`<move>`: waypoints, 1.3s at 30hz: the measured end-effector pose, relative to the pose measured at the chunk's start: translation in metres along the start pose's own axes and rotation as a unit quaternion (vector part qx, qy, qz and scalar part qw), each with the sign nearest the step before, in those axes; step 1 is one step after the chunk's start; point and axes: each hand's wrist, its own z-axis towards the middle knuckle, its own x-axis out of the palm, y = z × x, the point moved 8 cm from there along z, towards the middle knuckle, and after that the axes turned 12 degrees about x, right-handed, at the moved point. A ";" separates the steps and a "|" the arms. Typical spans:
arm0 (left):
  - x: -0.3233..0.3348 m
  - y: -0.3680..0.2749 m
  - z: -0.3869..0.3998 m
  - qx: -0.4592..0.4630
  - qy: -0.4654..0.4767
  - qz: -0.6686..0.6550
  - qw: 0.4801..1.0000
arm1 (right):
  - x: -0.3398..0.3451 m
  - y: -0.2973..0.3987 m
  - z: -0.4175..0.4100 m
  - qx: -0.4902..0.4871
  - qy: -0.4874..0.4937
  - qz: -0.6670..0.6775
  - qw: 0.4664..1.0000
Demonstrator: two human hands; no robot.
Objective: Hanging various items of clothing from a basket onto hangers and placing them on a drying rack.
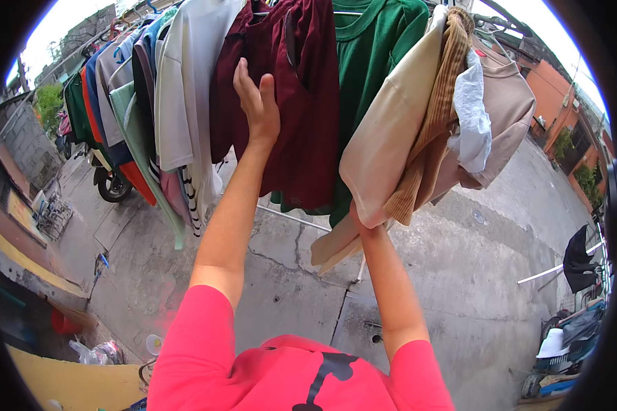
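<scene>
My left hand [259, 110] is raised flat against or just in front of a maroon garment [303, 118], its thumb apart from the fingers and nothing in it. Beside the maroon cloth hangs a dark green knit top [362, 92]. My right hand [362, 221] reaches up behind the lower edge of a cream garment [391, 128]; its fingers are hidden, so its hold is unclear. A brown corduroy garment [427, 138] hangs right against the cream one. Further right are a light blue cloth [473, 113] and a beige-pink shirt [509, 97].
Several garments, among them a white shirt [198, 82] and a mint-green garment [141, 138], crowd the left. Below runs a white metal bar [293, 218] over cracked concrete [288, 298]. A motorbike wheel [112, 185] shows behind. At right are a black cloth [578, 259] and a white hat [552, 344].
</scene>
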 end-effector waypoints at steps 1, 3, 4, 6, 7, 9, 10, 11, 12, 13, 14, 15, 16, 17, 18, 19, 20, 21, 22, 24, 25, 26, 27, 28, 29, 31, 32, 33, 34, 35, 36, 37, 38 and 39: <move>-0.013 -0.004 -0.035 0.032 0.015 0.012 0.999 | 0.006 -0.005 0.002 0.007 0.012 0.012 1.000; -0.011 -0.018 -0.077 0.040 0.086 0.078 0.992 | 0.010 -0.011 0.009 0.019 0.029 0.030 0.999; -0.008 -0.018 -0.087 0.015 0.113 0.146 0.983 | 0.014 -0.015 0.010 0.028 0.039 0.040 0.998; -0.009 -0.010 -0.084 -0.031 0.095 0.203 0.974 | 0.025 -0.022 0.010 0.042 0.063 0.059 0.995; -0.011 0.001 -0.076 -0.032 0.092 0.207 0.973 | 0.035 -0.026 0.011 0.047 0.076 0.071 0.993; -0.007 0.032 -0.072 -0.140 0.152 0.160 0.965 | 0.048 -0.034 0.005 0.055 0.097 0.090 0.990; -0.007 0.014 -0.064 -0.036 0.087 0.118 0.989 | 0.051 -0.038 0.000 0.058 0.104 0.099 0.988; -0.005 0.011 -0.065 -0.035 0.086 0.116 0.989 | 0.050 -0.037 0.002 0.060 0.112 0.109 0.986; -0.002 0.013 -0.068 -0.059 0.108 0.090 0.988 | 0.065 -0.023 0.000 0.062 0.112 0.110 0.986; -0.006 0.014 -0.071 -0.081 0.130 0.071 0.986 | 0.091 0.015 -0.005 -0.021 0.007 -0.182 0.983; -0.006 0.009 -0.071 -0.081 0.130 0.071 0.986 | 0.109 0.044 -0.011 -0.105 -0.105 -0.460 0.876; 0.003 0.006 -0.074 -0.119 0.109 -0.020 0.987 | 0.107 0.044 -0.007 -0.106 -0.112 -0.464 0.872; 0.010 0.002 -0.075 -0.155 0.088 -0.106 0.978 | 0.102 0.046 -0.005 -0.154 -0.177 -0.509 0.828; 0.018 -0.009 -0.080 -0.155 0.089 -0.111 0.978 | 0.096 0.047 -0.006 -0.200 -0.239 -0.548 0.776; 0.024 -0.017 -0.088 -0.209 0.073 -0.170 0.960 | 0.096 0.041 -0.008 -0.247 -0.195 -0.513 0.798; 0.029 -0.021 -0.095 -0.262 0.054 -0.231 0.935 | 0.090 0.029 -0.009 -0.248 -0.195 -0.513 0.798; 0.035 -0.017 -0.098 -0.264 0.079 -0.249 0.928 | 0.082 0.019 -0.011 -0.268 -0.189 -0.442 0.835; 0.032 -0.020 -0.093 -0.266 0.077 -0.245 0.929 | 0.081 0.018 -0.014 -0.283 -0.178 -0.365 0.869; 0.036 -0.023 -0.089 -0.276 0.122 -0.239 0.923 | 0.079 0.016 -0.014 -0.280 -0.174 -0.364 0.871; 0.039 -0.032 -0.085 -0.287 0.165 -0.229 0.916 | 0.074 0.017 -0.007 -0.208 -0.256 -0.620 0.712; 0.050 -0.034 -0.093 -0.358 0.186 -0.267 0.875 | 0.067 0.025 -0.005 -0.209 -0.255 -0.620 0.712; 0.058 -0.036 -0.105 -0.426 0.207 -0.303 0.827 | 0.073 0.040 -0.015 -0.298 -0.319 -0.720 0.538; 0.056 -0.035 -0.109 -0.427 0.207 -0.305 0.826 | 0.085 0.046 -0.026 -0.371 -0.366 -0.784 0.336; 0.051 -0.042 -0.099 -0.314 0.186 -0.363 0.857 | 0.094 0.044 -0.025 -0.350 -0.313 -0.858 0.210; 0.043 -0.051 -0.090 -0.195 0.161 -0.416 0.873 | 0.075 0.043 -0.023 -0.347 -0.313 -0.860 0.205; 0.027 -0.019 -0.082 -0.130 0.102 -0.322 0.932 | 0.024 0.032 -0.012 -0.281 -0.259 -0.918 0.107; 0.010 0.009 -0.078 -0.126 0.084 -0.121 0.981 | 0.053 0.053 -0.023 -0.311 -0.252 -0.890 0.220; 0.000 0.051 -0.076 -0.138 0.071 -0.016 0.988 | 0.057 0.054 -0.023 -0.314 -0.255 -0.888 0.220; -0.012 0.086 -0.069 -0.147 0.055 0.089 0.984 | 0.062 0.056 -0.023 -0.331 -0.273 -0.886 0.175; -0.019 0.113 -0.061 -0.141 0.051 0.090 0.985 | 0.065 0.057 -0.025 -0.350 -0.291 -0.881 0.130; -0.030 0.146 -0.059 -0.185 0.084 0.109 0.973 | 0.066 0.045 -0.021 -0.368 -0.305 -0.873 0.100; -0.024 0.163 -0.060 -0.232 0.116 0.111 0.960 | 0.059 0.042 -0.020 -0.379 -0.322 -0.866 0.052; 0.038 0.146 -0.098 -0.436 0.117 -0.141 0.881 | 0.022 0.042 -0.021 -0.366 -0.331 -0.869 -0.023; 0.043 0.140 -0.097 -0.433 0.115 -0.139 0.883 | 0.016 0.042 -0.023 -0.379 -0.343 -0.857 -0.067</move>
